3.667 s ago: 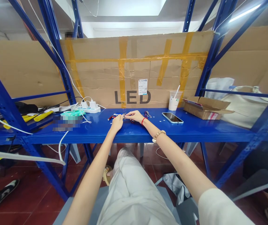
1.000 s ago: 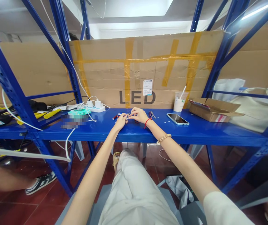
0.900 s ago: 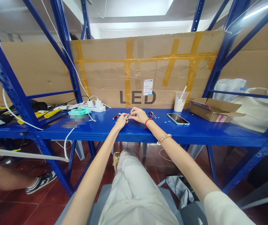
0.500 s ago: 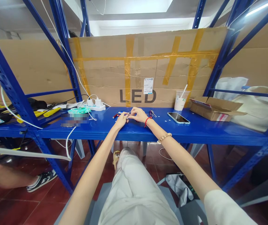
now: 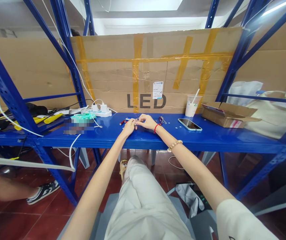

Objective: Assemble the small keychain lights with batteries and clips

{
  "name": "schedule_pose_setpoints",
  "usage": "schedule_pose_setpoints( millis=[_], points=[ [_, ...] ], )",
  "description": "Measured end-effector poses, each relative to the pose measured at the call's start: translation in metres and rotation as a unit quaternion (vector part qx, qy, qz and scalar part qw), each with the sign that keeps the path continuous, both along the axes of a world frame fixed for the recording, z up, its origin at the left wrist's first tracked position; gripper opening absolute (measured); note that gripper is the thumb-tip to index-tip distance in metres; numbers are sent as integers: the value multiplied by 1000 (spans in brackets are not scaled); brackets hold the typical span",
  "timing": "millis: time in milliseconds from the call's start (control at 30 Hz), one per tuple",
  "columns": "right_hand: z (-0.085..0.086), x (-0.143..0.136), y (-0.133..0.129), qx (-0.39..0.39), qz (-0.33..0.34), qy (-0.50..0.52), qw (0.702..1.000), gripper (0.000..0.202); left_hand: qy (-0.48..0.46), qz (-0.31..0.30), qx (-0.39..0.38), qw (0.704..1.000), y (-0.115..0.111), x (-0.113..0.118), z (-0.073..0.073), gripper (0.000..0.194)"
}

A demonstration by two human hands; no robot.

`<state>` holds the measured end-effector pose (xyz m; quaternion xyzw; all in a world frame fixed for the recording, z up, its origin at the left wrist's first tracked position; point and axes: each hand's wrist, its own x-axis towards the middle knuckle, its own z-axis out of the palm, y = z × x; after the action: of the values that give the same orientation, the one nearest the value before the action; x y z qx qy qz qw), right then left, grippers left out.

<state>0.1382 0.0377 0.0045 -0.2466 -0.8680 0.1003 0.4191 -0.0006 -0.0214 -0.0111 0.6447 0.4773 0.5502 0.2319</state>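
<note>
Over the blue shelf top point(image 5: 103, 136), my left hand point(image 5: 130, 127) and my right hand point(image 5: 146, 122) meet at the fingertips. Both are closed, pinching something too small to make out between them. Small red and blue pieces point(image 5: 123, 122) lie just beyond my left hand. To the right of my right hand is a small dark purple item point(image 5: 161, 119), with a few tiny pale bits on the surface near it.
A phone point(image 5: 190, 124), a cup with a straw point(image 5: 191, 106) and an open cardboard box point(image 5: 229, 115) stand on the right. A white power strip point(image 5: 104, 112) and green packet point(image 5: 83, 117) are on the left. Blue posts flank the shelf; another person's leg point(image 5: 10, 188) shows lower left.
The fingers have shifted slightly, with the two hands still together. The whole view has moved a little.
</note>
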Motion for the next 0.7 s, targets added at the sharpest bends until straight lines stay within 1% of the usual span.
schedule_pose_setpoints(
  millis=[200,367,433,567,633,700],
  points=[
    [1,-5,-4,-18,-20,29,999,41,-12,32,-1,999,0,1,2,26],
    [4,-7,-8,-37,-57,25,997,35,-33,62,0,998,0,3,4,24],
    [6,-5,-7,-44,-90,23,995,34,-52,95,5,994,1,2,5,22],
    [5,1,-4,-60,-179,8,982,34,-100,195,13,976,-1,-6,6,20],
    [3,4,-3,-66,-201,-23,977,27,-116,231,16,966,-1,-10,6,19],
    [1,5,-2,-68,-206,-61,974,22,-125,249,18,960,-1,-12,6,19]
  ],
)
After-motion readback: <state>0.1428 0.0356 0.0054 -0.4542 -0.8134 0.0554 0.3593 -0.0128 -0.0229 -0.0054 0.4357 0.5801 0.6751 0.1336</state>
